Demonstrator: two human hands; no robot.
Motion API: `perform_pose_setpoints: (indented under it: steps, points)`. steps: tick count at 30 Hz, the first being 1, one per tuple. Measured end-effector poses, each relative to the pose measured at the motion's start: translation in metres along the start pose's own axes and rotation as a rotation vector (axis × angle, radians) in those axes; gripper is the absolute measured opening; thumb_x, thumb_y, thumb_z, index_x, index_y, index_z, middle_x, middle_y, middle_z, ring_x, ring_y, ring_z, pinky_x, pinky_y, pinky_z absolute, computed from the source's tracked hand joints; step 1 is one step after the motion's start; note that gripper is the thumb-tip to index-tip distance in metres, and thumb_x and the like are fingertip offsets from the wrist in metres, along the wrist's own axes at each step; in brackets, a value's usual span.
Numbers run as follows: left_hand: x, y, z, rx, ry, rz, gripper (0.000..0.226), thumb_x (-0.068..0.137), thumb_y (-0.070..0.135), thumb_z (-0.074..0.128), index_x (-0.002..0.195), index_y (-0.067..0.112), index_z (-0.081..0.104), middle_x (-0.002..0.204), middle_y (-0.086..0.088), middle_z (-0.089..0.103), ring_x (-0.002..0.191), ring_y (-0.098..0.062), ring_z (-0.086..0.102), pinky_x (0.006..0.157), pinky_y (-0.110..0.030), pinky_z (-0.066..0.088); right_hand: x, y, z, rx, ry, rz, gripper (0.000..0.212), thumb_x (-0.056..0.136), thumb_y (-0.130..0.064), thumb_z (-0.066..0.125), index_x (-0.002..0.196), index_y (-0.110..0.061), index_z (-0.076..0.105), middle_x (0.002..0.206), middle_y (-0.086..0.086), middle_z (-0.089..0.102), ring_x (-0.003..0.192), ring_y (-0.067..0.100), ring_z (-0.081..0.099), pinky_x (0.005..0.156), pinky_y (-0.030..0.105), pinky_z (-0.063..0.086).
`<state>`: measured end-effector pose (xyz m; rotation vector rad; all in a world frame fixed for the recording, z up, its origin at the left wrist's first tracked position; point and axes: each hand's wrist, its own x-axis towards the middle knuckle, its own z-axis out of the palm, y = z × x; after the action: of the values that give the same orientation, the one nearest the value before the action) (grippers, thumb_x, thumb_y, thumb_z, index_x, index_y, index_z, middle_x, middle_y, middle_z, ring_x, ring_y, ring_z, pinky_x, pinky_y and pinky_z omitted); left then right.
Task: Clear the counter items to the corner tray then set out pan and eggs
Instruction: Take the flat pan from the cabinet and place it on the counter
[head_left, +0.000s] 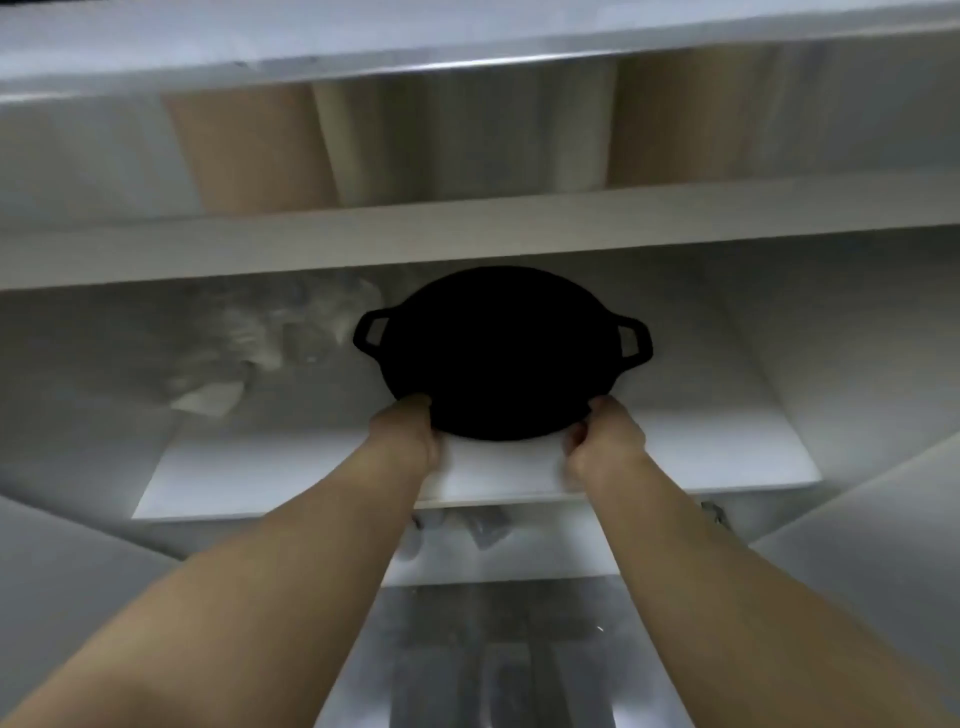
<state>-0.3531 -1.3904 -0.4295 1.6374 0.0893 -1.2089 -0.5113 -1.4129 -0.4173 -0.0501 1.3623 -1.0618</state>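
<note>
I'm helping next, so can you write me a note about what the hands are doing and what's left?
Left hand grips the black pan by its near rim; right hand grips it too, further right.
The pan is at the white cabinet shelf, overhead; lifted or resting, cannot tell.
Done: unclear, counter and tray are out of view.
Left: bring the pan down, set it out, then the eggs, not in view.

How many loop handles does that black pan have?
2: the left handle and the right handle, on opposite sides of the pan. The left hand and right hand hold its near rim instead.
</note>
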Motion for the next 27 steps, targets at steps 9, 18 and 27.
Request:
perform_pose_setpoints:
  steps: [9,18,27]
  points:
    - [-0.065,0.000,-0.006,-0.012,-0.153,-0.083,0.025,0.098,0.006,0.042,0.118,-0.004,0.052,0.095,-0.012,0.059,0.106,-0.027,0.058,0.087,-0.033,0.046,-0.026,-0.008,-0.011,-0.309,-0.045,0.014,0.029,0.097,0.000,0.037,0.072,-0.014,0.040,0.069,0.005,0.041,0.057,0.013,0.044,0.041,0.015,0.045]
    - [-0.176,0.016,-0.043,-0.049,-0.099,-0.086,0.032,0.097,-0.002,0.039,0.128,-0.008,0.044,0.107,-0.021,0.060,0.094,-0.030,0.063,0.074,-0.031,0.055,-0.146,-0.030,-0.036,-0.341,0.044,0.005,0.020,0.087,0.014,0.039,0.076,0.004,0.053,0.083,0.019,0.059,0.089,0.037,0.060,0.086,0.045,0.054]
    - [-0.301,0.027,-0.110,-0.036,-0.067,-0.067,0.042,0.093,-0.013,0.035,0.135,-0.010,0.034,0.127,-0.033,0.051,0.101,-0.042,0.057,0.081,-0.042,0.048,-0.292,-0.042,-0.074,-0.389,-0.025,0.046,0.023,0.089,0.014,0.034,0.101,0.008,0.053,0.074,0.014,0.057,0.062,0.021,0.055,0.075,0.035,0.051]
